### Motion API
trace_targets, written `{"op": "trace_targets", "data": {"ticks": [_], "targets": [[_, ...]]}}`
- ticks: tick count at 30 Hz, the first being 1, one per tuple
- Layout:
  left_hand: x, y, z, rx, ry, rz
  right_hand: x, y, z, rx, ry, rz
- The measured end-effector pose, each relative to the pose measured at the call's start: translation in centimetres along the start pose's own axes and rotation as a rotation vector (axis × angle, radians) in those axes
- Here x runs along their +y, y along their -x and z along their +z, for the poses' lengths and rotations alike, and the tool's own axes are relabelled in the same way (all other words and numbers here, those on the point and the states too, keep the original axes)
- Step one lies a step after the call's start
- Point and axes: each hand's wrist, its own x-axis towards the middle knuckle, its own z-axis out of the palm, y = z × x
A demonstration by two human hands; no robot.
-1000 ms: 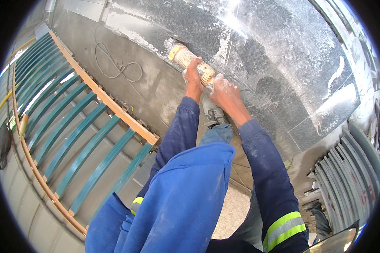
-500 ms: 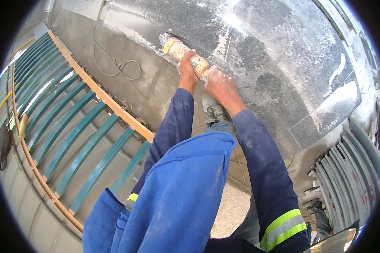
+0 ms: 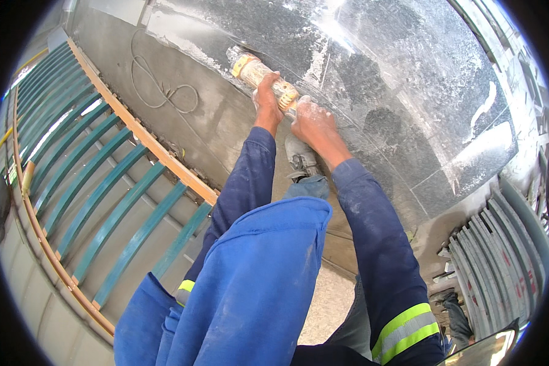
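Observation:
A dusty yellow hand power tool lies against a large dark grey stone slab coated in white dust. My left hand is wrapped around the tool's body. My right hand grips its rear end, just behind the left. Both arms wear blue sleeves, the right with a yellow reflective band. The tool's working end sits at the slab's near edge, partly hidden by dust. My grey dusty shoe shows below the hands.
A cable loops on the grey floor left of the tool. A wooden-framed rack of teal slats runs along the left. More stacked slabs on edge stand at the lower right.
Both hands and the tool have slid leftward and farther away along the slab's edge over the last second. The grip is unchanged.

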Motion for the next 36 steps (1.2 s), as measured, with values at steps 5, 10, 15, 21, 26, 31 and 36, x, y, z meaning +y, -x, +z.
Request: {"op": "trace_targets", "data": {"ticks": [5,10,15,21,26,31,36], "targets": [[-0.3,1.3,0.7,0.001,-0.002,-0.016,0.4,1.1,-0.5,-0.005,0.015,0.000],[-1.8,2.0,0.1,0.017,0.029,-0.013,0.5,2.9,-1.4,-0.062,0.027,0.026],[-1.7,0.5,-0.2,-0.004,0.007,0.026,0.7,1.6,-0.2,0.034,0.002,-0.020],[0.2,-0.5,0.1,0.022,-0.004,0.028,0.0,0.1,0.3,0.075,-0.007,-0.063],[-0.8,2.3,0.4,0.030,-0.002,-0.011,0.7,2.0,-0.1,0.057,0.025,-0.046],[-1.7,2.5,0.1,0.023,0.064,-0.024,1.2,3.0,0.1,0.053,0.039,-0.045],[-0.3,-0.3,-0.3,0.023,0.016,0.007,-0.2,0.5,0.5,0.067,0.048,-0.053]]}}
